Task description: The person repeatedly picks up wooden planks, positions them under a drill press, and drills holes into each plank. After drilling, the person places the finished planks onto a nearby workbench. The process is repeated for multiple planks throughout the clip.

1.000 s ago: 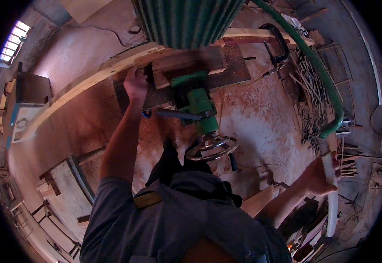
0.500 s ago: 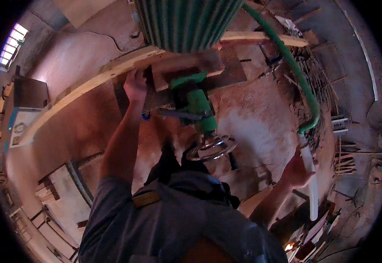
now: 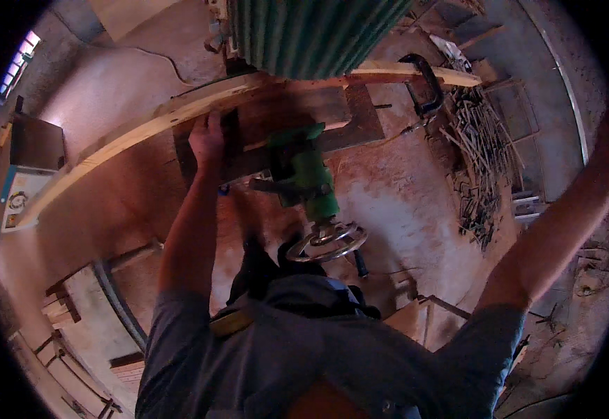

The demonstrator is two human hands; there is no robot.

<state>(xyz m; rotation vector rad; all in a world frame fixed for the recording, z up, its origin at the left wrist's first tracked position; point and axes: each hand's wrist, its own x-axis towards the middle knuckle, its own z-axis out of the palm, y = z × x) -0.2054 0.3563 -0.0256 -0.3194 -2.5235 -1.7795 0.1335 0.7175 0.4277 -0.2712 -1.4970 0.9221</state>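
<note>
Dusty workshop floor | left hand on long curved wooden plank

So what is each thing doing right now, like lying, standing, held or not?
Left hand: pressed flat on the plank, fingers spread.
Plank: lying across the machine table, long and pale.
Green machine: upright, nobody touching it.
Handwheel: free, no hand on it.
Clamp: hooked at the plank's far end.
Scrap sticks: piled loose on the floor.
Right arm: stretched out to the side; its hand is out of view.
</note>
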